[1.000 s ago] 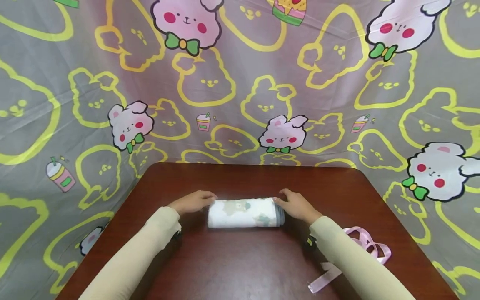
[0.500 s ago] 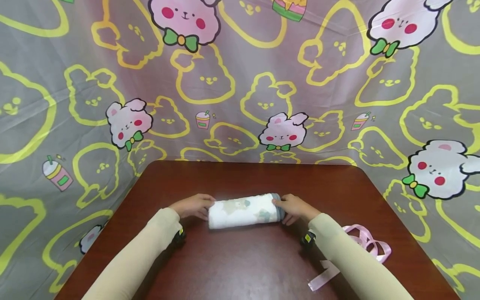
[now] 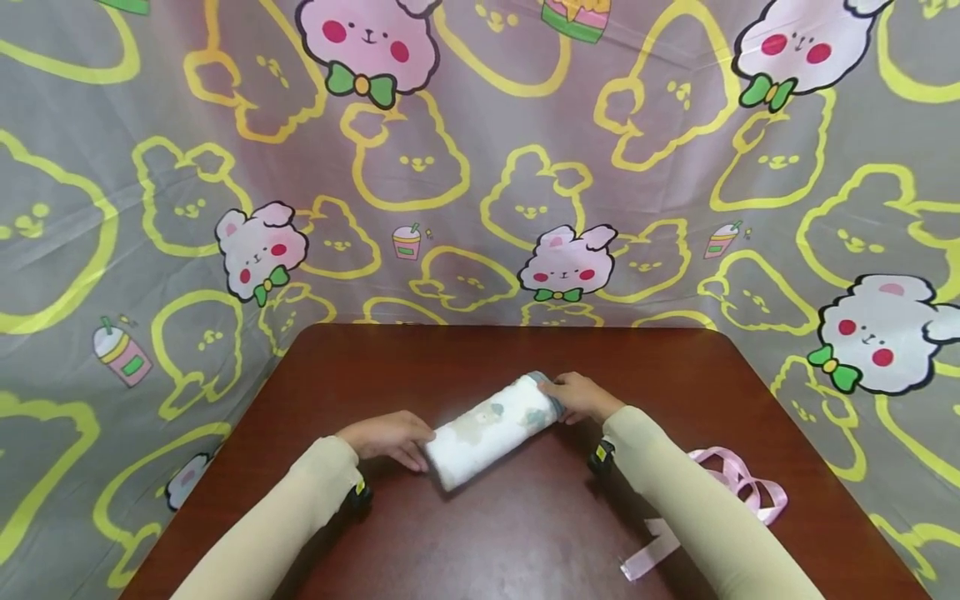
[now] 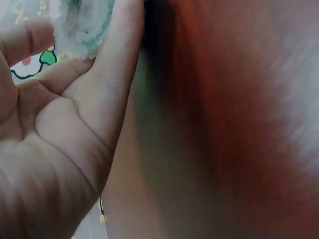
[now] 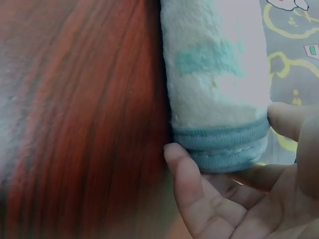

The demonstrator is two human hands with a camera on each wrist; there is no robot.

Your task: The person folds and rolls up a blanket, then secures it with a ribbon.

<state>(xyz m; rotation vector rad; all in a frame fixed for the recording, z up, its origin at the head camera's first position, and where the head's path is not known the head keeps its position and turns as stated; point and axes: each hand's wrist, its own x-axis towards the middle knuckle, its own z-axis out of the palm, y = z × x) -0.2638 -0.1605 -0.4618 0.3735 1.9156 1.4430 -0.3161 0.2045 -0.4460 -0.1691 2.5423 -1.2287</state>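
A rolled white towel point(image 3: 491, 429) with grey-green patches and a blue-grey hem lies slanted over the table, its right end farther from me. My left hand point(image 3: 388, 437) holds the nearer left end. In the left wrist view, the fuzzy end of the towel point(image 4: 82, 30) sits between the thumb and fingers. At the far end my right hand point(image 3: 587, 397) grips the hemmed edge. The right wrist view shows the blue-grey hem point(image 5: 219, 144) with the thumb on one side and fingertips on the other.
A loosely looped pink ribbon point(image 3: 738, 483) lies on the dark red-brown table point(image 3: 480, 542), partly hidden under the right sleeve point(image 3: 697, 500). A grey cloth with cartoon rabbits point(image 3: 480, 208) hangs behind and along both sides of the table.
The towel has turned from nearly level to a slant, right end away from me and left end nearer. Both hands, earlier beside its ends, have closed on them and moved with it.
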